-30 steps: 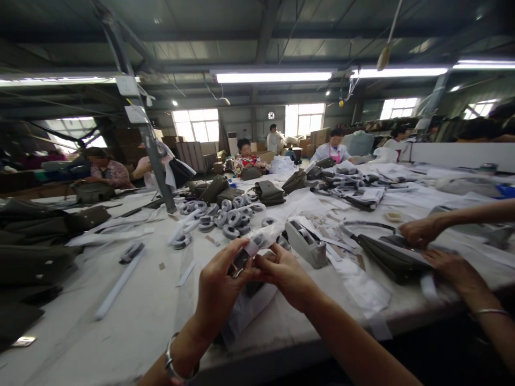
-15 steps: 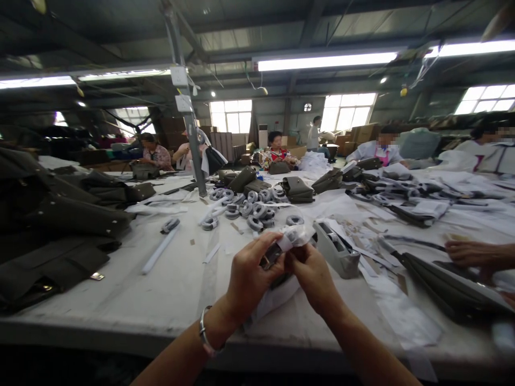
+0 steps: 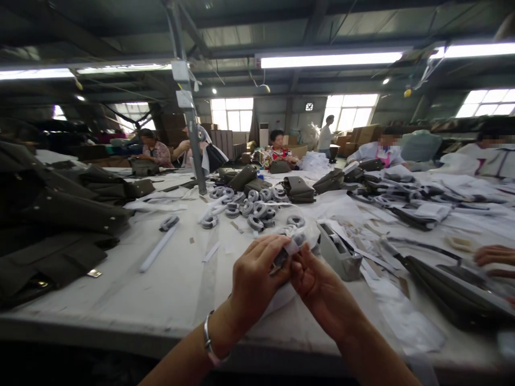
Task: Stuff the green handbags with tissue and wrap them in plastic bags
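Observation:
My left hand (image 3: 257, 271), with a silver bangle on its wrist, is closed around a small dark piece wrapped in a white strip and clear film (image 3: 292, 246). My right hand (image 3: 325, 292) meets it from the other side, its fingers curled and thumb raised against the wrapping. The fingers hide much of the piece, so its kind cannot be made out. Just right of the hands stands a grey tape dispenser (image 3: 340, 254). Behind them lie several coiled grey straps (image 3: 257, 209).
Dark green bags (image 3: 60, 214) are heaped at the left. A coiled strap (image 3: 169, 223) and a white strip (image 3: 159, 249) lie nearby. At right, another person's hand (image 3: 497, 260) is beside a dark bag (image 3: 446, 289). A metal post (image 3: 196, 139) rises from the table (image 3: 120, 300).
My right hand has turned, showing more of its palm, and its thumb has lifted. The left hand has shifted slightly right. The other person's hand has moved right, away from the bag's handle.

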The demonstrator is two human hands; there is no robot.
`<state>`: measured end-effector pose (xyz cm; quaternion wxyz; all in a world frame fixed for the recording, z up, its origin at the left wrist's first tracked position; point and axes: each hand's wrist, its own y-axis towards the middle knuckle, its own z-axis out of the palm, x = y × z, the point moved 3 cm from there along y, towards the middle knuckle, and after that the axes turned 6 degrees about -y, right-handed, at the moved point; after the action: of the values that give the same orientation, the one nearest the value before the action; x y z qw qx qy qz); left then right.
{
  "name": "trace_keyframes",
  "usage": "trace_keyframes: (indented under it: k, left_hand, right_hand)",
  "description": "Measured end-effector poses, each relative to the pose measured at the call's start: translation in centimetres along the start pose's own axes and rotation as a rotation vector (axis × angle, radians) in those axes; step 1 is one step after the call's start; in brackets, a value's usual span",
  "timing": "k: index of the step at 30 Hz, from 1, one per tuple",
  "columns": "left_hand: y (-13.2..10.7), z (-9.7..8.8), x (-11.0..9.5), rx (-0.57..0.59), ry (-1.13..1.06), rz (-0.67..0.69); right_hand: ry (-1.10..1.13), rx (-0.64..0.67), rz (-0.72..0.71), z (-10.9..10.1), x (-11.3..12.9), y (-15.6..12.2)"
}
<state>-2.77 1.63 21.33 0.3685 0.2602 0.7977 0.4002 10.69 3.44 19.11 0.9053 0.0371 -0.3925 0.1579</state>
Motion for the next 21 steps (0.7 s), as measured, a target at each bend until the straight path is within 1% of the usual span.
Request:
trace_keyframes:
  k: [3, 7, 11, 14, 16, 17, 19, 21]
  left_hand:
    - [0.1, 0.2, -0.5, -0.019, 0.002, 0.023]
    - [-0.4, 0.1, -0.8, 0.011, -0.056, 0.016]
    - [-1.9, -0.8, -0.8, 0.065, -0.155, 0.018]
    - [-3.3, -1.8, 0.0, 0.036, -0.213, 0.002]
    - [-4.4, -2.2, 1.4, 0.003, -0.236, -0.058]
    - [-4.9, -2.3, 2.4, -0.014, -0.243, -0.117]
    - [-6.1, -2.2, 5.2, -0.059, -0.254, -0.292]
    - [-7.4, -1.8, 8.6, -0.109, -0.266, -0.491]
  right_hand:
    - [-0.014, -0.066, 0.011, 0.3, 0.0, 0.5]
    - [-0.026, -0.107, -0.014, 0.5, -0.4, 1.2]
    - [-0.105, -0.111, -0.024, 0.4, -0.8, 1.5]
    - [-0.209, -0.123, -0.059, -0.3, -0.8, 1.8]
    - [-0.263, -0.132, -0.064, -1.1, -0.8, 2.0]
    - [-0.288, -0.129, -0.054, -1.6, -0.9, 2.0]
    - [-0.334, -0.104, -0.027, -2.7, -1.2, 2.1]
    - [-0.382, -0.091, -0.016, -3.9, -1.7, 2.1]
